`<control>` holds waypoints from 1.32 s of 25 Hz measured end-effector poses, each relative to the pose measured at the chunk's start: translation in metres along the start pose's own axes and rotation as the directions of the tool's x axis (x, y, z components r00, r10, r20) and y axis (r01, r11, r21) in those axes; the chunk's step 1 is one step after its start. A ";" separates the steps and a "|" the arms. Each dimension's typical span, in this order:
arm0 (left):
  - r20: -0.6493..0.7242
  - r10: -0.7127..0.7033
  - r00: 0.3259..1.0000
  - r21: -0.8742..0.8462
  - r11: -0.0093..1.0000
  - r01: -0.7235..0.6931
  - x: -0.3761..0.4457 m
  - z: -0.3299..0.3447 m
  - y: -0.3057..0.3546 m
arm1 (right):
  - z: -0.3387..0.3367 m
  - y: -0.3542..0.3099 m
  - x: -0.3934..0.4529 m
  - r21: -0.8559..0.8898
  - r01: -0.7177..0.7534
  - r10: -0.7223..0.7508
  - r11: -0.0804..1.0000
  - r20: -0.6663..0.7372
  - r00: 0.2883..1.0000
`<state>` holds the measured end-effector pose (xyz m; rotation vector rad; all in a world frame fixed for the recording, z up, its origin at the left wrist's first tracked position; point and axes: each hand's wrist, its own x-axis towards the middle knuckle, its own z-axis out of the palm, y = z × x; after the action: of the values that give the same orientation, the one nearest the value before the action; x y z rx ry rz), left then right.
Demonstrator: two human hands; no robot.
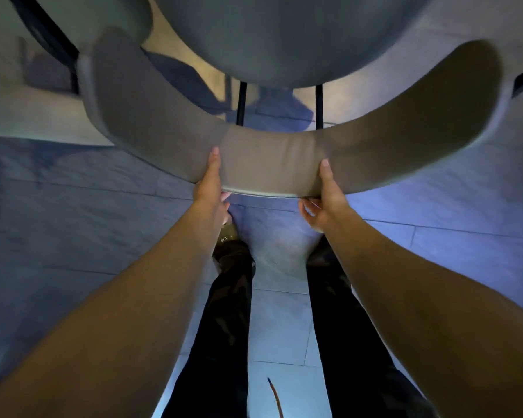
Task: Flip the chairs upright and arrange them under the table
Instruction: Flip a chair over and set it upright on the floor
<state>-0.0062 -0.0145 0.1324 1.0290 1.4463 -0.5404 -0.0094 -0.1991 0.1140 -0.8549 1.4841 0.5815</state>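
1. Left hand (pixel 210 188) and right hand (pixel 326 200): each grip clamps the near backrest (pixel 269 170), thumbs on top.
2. Chair (pixel 284 40) stands upright; the tabletop is not identifiable.
3. Risk: uneven pushing could skew the chair's dark legs (pixel 241 104).

An indoor dining area, in a home or a café; which one cannot be told. A padded grey chair (pixel 284 158) with a curved backrest and thin black legs stands on large grey floor tiles (pixel 73 212), beside a worktop edge (pixel 27 116).
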 end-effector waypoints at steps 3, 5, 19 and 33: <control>-0.059 0.168 0.984 0.004 0.986 -0.168 -0.046 -0.001 0.022 | 0.002 -0.023 -0.054 0.007 0.095 -0.095 0.995 -0.020 0.995; -0.130 0.295 0.947 0.076 0.955 -0.287 -0.078 -0.003 0.039 | 0.002 -0.039 -0.091 -0.025 0.163 -0.164 0.986 -0.024 0.986; -0.167 0.542 0.824 0.464 0.780 -0.419 -0.232 0.021 0.202 | 0.049 -0.148 -0.280 -0.133 0.313 -0.319 0.940 -0.026 0.947; -0.079 0.547 0.833 0.484 0.752 -0.448 -0.206 0.094 0.298 | 0.110 -0.245 -0.295 -0.158 0.329 -0.336 0.931 -0.013 0.942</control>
<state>0.2703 -0.0001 0.3849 1.8340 1.1687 -0.3734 0.2399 -0.2095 0.4256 -1.2171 1.3022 0.4296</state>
